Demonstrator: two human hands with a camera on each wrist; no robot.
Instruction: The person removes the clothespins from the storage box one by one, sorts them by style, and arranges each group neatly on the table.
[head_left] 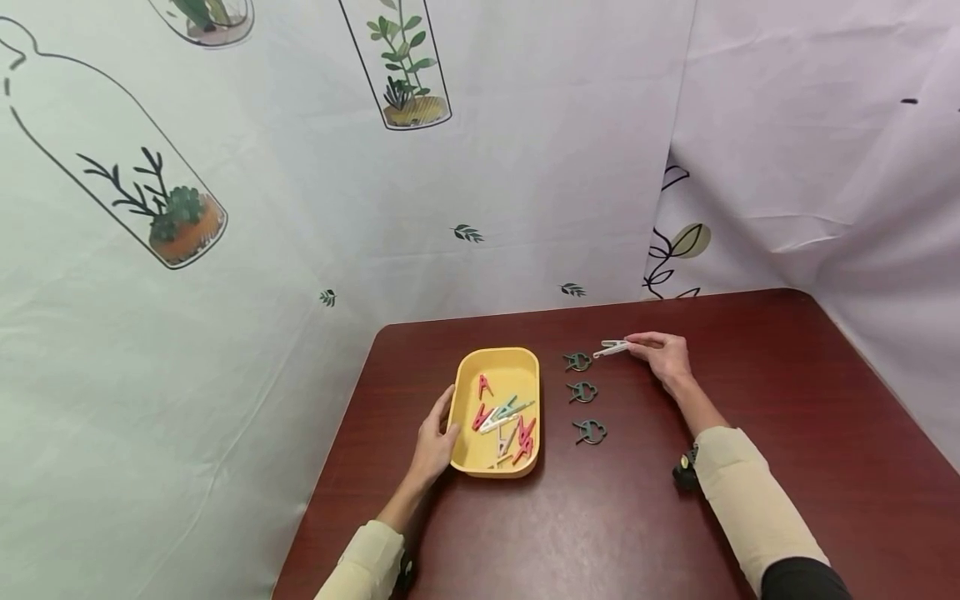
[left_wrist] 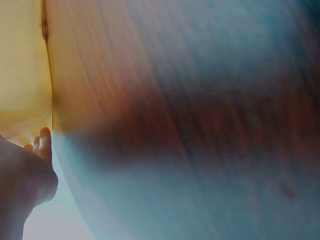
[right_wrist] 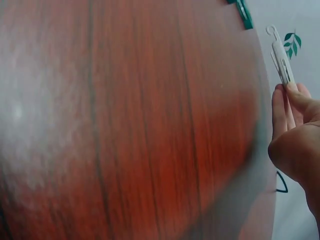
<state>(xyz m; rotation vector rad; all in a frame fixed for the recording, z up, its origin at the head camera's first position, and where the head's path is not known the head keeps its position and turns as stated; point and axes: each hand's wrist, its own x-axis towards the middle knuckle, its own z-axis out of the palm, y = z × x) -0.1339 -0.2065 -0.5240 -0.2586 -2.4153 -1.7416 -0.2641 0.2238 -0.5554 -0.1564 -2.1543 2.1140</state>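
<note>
My right hand [head_left: 663, 357] pinches a white clothespin [right_wrist: 283, 62] between thumb and fingers; a small hook shows at its far tip. In the head view the clothespin points left, toward three dark green clips [head_left: 582, 392] that lie in a column on the table. My left hand [head_left: 435, 437] touches the left side of a yellow tray [head_left: 468, 375], fingers extended along its wall and thumb at the rim. Inside the tray lie several clothespins: pink ones [head_left: 527, 429], a white one [head_left: 498, 422] and a green one [head_left: 508, 408], among others.
The dark red wooden table [head_left: 637, 517] ends at a back edge near the right hand. Behind it hangs a pale cloth [head_left: 525, 183] printed with plants and bottles. Each forearm wears a light sleeve [head_left: 750, 492], with a dark device under the right wrist.
</note>
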